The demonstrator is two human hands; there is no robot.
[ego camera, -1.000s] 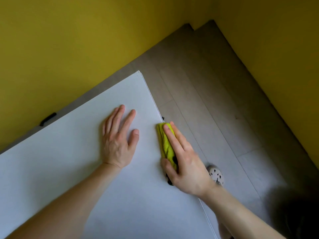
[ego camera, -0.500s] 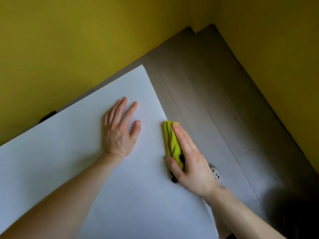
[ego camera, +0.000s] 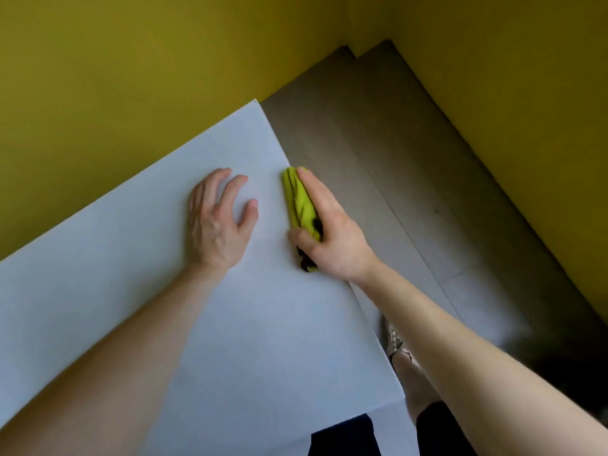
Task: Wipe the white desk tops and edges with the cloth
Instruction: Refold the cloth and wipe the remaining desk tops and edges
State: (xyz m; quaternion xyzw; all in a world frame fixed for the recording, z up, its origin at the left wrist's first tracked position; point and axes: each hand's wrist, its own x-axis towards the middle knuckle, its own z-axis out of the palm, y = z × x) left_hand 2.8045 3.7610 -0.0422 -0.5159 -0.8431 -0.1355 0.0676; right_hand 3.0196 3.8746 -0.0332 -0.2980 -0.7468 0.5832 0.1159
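Observation:
The white desk top point(ego camera: 138, 264) fills the lower left, its right edge running diagonally from the far corner toward me. A yellow-green cloth point(ego camera: 300, 202) with a dark patch lies folded over that right edge. My right hand point(ego camera: 332, 235) grips the cloth, thumb on the desk top and fingers stretched along the cloth over the edge. Just left of the cloth, my left hand point(ego camera: 218, 222) rests on the desk surface with fingers slightly bent and holds nothing.
Yellow walls point(ego camera: 115, 77) close in behind the desk and on the right. Grey wood-look floor point(ego camera: 411, 192) runs alongside the desk's right edge. My leg and a patterned shoe point(ego camera: 396, 343) stand close to the desk's near right corner.
My right hand has slid the cloth along the desk's right edge toward the far corner. My left hand's fingers have lifted and bent a little. The camera has moved closer.

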